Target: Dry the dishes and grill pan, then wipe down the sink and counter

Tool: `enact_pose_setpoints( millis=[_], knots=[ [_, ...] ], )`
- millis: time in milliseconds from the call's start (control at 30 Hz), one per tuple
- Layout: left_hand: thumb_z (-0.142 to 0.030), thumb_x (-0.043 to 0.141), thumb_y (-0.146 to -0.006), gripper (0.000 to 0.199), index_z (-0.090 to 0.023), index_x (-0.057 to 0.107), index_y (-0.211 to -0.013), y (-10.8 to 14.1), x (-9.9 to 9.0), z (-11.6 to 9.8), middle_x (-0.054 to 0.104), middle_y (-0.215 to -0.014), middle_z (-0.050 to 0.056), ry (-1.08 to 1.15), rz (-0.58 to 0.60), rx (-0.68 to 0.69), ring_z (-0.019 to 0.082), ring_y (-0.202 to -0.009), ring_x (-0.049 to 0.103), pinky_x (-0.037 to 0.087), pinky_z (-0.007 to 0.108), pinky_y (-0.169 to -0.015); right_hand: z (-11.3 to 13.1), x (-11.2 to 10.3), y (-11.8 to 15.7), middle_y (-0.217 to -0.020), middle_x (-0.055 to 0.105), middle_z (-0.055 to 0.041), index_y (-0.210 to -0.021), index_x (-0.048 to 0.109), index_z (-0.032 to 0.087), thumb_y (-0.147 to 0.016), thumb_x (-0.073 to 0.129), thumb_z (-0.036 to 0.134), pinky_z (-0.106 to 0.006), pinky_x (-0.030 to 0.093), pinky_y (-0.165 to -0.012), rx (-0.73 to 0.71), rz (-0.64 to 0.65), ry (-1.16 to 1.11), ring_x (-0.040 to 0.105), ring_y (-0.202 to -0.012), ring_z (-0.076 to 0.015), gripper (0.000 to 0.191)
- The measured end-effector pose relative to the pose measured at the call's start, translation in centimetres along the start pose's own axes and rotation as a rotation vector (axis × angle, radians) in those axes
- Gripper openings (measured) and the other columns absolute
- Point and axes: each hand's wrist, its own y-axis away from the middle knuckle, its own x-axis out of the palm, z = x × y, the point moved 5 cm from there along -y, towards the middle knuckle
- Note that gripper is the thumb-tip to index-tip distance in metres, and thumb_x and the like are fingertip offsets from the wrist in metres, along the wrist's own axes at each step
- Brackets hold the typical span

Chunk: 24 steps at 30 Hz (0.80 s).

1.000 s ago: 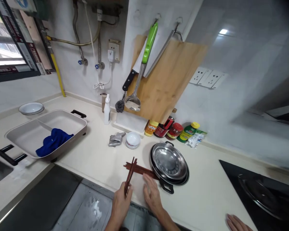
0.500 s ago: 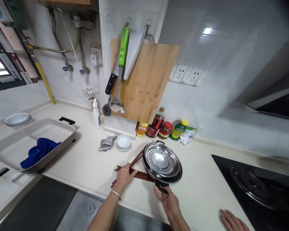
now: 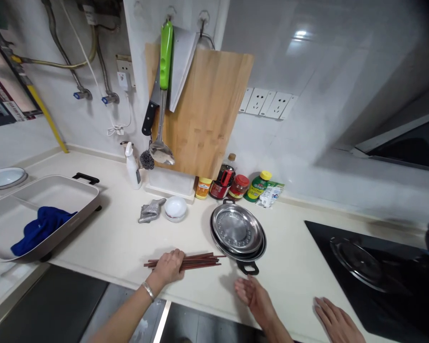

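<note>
Fingers, L hand [image 3: 169,267], clamped on chopsticks [image 3: 200,261], middles hidden; R hand [image 3: 256,294] half-open nr pan handle [image 3: 253,271], contact unclear.

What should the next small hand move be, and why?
Probably bring the right hand left to even up the chopsticks: their right ends are staggered, the left hand is already closed over the bundle, and the right hand, seemingly empty, is close by, near the pan handle.

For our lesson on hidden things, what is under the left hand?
Dark red chopsticks run beneath the left hand, showing on both sides. The part it covers cannot be seen.
</note>
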Motion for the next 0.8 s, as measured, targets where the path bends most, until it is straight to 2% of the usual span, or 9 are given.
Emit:
enact_pose_setpoints(
  millis=[100,200,333,400,533,600,700,733,800],
  knots=[
    [-0.011,0.05,-0.078,0.037,-0.009,0.059,-0.113,0.1,0.3,-0.4,0.065,-0.111,0.02,-0.045,0.012,0.014,0.034,-0.105,0.061,0.047,0.045,-0.088,-1.7,4.8,2.9,-0.104,0.074,-0.0157,-0.084,0.07,0.033,-0.089,0.04,0.055,-0.054,0.055,-0.091,0.222,0.285,-0.063,0.07,-0.1,-0.0308,0.038],
    [-0.01,0.048,-0.081,0.035,-0.007,0.059,-0.114,0.5,0.6,-0.5,0.066,-0.11,0.021,-0.055,0.017,0.011,0.034,-0.107,0.061,0.047,0.045,-0.089,-0.9,9.6,4.3,-0.118,0.07,-0.0144,-0.097,0.069,0.034,-0.091,0.037,0.054,-0.054,0.052,-0.097,0.245,0.451,-0.107,0.064,-0.113,-0.0294,0.038],
    [-0.005,0.035,-0.089,0.04,-0.005,0.054,-0.123,2.0,1.1,0.6,0.065,-0.113,0.025,-0.031,-0.014,-0.056,0.033,-0.114,0.06,0.045,0.046,-0.094,1.2,14.0,4.5,-0.116,0.071,-0.013,-0.095,0.067,0.036,-0.088,0.047,0.05,-0.053,0.05,-0.1,0.252,0.508,-0.303,0.065,-0.111,-0.0287,0.026],
    [-0.009,0.04,-0.09,0.037,-0.005,0.053,-0.124,3.1,1.1,1.4,0.065,-0.114,0.026,0.009,-0.031,-0.1,0.034,-0.115,0.059,0.045,0.048,-0.096,1.5,15.4,4.8,-0.112,0.072,-0.0133,-0.091,0.068,0.036,-0.085,0.053,0.052,-0.053,0.05,-0.098,0.284,0.521,-0.369,0.068,-0.105,-0.0291,0.023],
    [-0.018,0.047,-0.09,0.027,-0.013,0.054,-0.116,5.7,-0.3,2.0,0.07,-0.1,0.014,0.192,-0.08,-0.21,0.026,-0.099,0.066,0.051,0.04,-0.088,1.1,17.5,6.0,-0.105,0.073,-0.0141,-0.087,0.07,0.032,-0.076,0.061,0.067,-0.051,0.053,-0.089,0.332,0.405,-0.351,0.07,-0.095,-0.0301,0.038],
    [-0.026,0.04,-0.095,0.02,-0.019,0.052,-0.11,7.0,-2.2,1.4,0.067,-0.084,0.004,0.624,-0.249,-0.301,0.019,-0.084,0.067,0.052,0.034,-0.082,1.3,19.0,7.0,-0.105,0.073,-0.0126,-0.092,0.07,0.028,-0.068,0.063,0.074,-0.05,0.051,-0.091,0.383,0.368,-0.391,0.07,-0.096,-0.0306,0.052],
    [-0.044,0.046,-0.093,0.024,-0.023,0.048,-0.106,9.3,-4.6,0.2,0.051,-0.069,-0.006,1.517,-0.676,-0.39,0.013,-0.062,0.059,0.054,0.033,-0.073,2.9,22.2,9.1,-0.113,0.072,-0.011,-0.106,0.068,0.025,-0.07,0.055,0.079,-0.049,0.05,-0.092,0.515,0.534,-0.554,0.068,-0.101,-0.0296,0.066],
    [-0.046,0.052,-0.09,0.028,-0.024,0.047,-0.107,10.1,-5.1,-0.2,0.048,-0.069,-0.008,1.68,-0.805,-0.404,0.011,-0.058,0.056,0.054,0.032,-0.07,3.8,23.4,9.9,-0.118,0.07,-0.0109,-0.112,0.066,0.025,-0.074,0.051,0.077,-0.049,0.05,-0.091,0.539,0.623,-0.609,0.068,-0.102,-0.0291,0.066],
    [-0.045,0.06,-0.087,0.033,-0.024,0.048,-0.11,11.9,-5.5,-0.7,0.048,-0.068,-0.009,1.808,-1.037,-0.435,0.009,-0.055,0.052,0.053,0.03,-0.069,5.3,25.2,11.1,-0.125,0.066,-0.0101,-0.122,0.062,0.027,-0.08,0.046,0.072,-0.048,0.051,-0.088,0.548,0.75,-0.675,0.067,-0.105,-0.0287,0.063]
  ],
)
